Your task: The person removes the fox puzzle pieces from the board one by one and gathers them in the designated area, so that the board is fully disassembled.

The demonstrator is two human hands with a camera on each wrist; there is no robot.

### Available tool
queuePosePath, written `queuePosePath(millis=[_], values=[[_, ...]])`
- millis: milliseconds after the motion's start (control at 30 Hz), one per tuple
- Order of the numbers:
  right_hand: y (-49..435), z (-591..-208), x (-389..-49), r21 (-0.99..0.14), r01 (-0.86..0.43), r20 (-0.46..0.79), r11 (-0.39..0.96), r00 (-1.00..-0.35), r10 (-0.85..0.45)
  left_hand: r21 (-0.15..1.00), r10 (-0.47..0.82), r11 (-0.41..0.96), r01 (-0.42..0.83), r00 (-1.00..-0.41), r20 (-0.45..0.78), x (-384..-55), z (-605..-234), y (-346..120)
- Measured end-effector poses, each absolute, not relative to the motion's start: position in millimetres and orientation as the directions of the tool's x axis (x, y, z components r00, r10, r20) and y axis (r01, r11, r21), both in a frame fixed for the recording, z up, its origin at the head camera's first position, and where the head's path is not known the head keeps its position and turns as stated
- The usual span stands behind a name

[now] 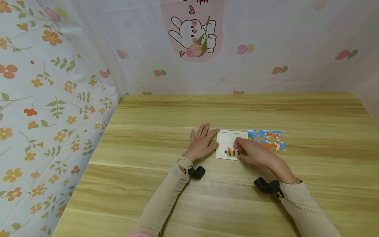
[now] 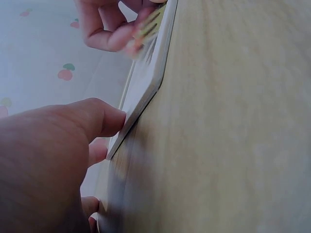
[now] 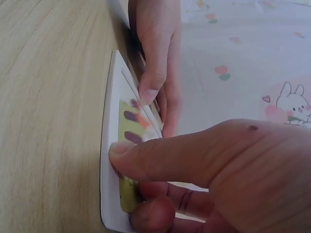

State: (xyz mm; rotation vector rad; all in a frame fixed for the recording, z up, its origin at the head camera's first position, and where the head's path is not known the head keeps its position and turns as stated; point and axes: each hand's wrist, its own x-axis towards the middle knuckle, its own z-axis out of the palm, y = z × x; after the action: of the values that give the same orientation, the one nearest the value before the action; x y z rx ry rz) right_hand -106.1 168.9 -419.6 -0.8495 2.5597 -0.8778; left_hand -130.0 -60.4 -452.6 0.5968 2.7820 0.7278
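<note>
A white puzzle tray [image 1: 226,140] with a raised rim lies flat on the table. My left hand [image 1: 202,146] rests at its left side, fingers spread, with thumb and forefinger touching the edge; in the left wrist view the thumb [image 2: 104,119] meets the tray's side. Over the lower part of the tray, my right hand [image 1: 254,152] pinches a green puzzle piece [image 1: 232,152] with dark stripes and some orange. The right wrist view shows the thumb [image 3: 131,158] across this piece [image 3: 127,124], low inside the rim, other fingers curled below. Its right end is hidden by the hand.
Just right of the tray lie several joined puzzle pieces [image 1: 276,135] showing orange foxes on blue, partly behind the right hand. The wooden table [image 1: 142,144] extends around them. A patterned curtain [image 1: 142,49] hangs behind and at the left.
</note>
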Motion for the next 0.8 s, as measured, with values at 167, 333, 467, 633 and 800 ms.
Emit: queuePosePath(millis=[167, 333, 467, 633, 800], values=[[168.4, -420.3, -106.3, -0.642, -0.436, -0.085, 0.631, -0.777, -0.624, 0.507, 0.434, 0.795, 0.334, -0.896, -0.091, -130.0, -452.3, -60.4], [167.1, -420.2, -105.3, -0.61, -0.459, -0.068, 0.645, -0.781, -0.62, 0.506, 0.435, 0.795, 0.335, -0.896, -0.092, -129.6, -451.6, -60.5], [166.4, -418.6, -103.9, -0.588, -0.458, -0.072, 0.667, -0.791, -0.607, 0.5, 0.436, 0.798, 0.337, -0.895, -0.093, -129.8, -451.8, -60.4], [165.7, -417.0, -103.2, -0.574, -0.467, -0.061, 0.673, -0.795, -0.603, 0.503, 0.438, 0.795, 0.339, -0.895, -0.09, -130.2, -452.3, -60.2], [165.4, -417.7, -103.9, -0.563, -0.482, -0.039, 0.671, -0.796, -0.604, 0.507, 0.438, 0.792, 0.339, -0.895, -0.087, -130.3, -452.6, -60.5]])
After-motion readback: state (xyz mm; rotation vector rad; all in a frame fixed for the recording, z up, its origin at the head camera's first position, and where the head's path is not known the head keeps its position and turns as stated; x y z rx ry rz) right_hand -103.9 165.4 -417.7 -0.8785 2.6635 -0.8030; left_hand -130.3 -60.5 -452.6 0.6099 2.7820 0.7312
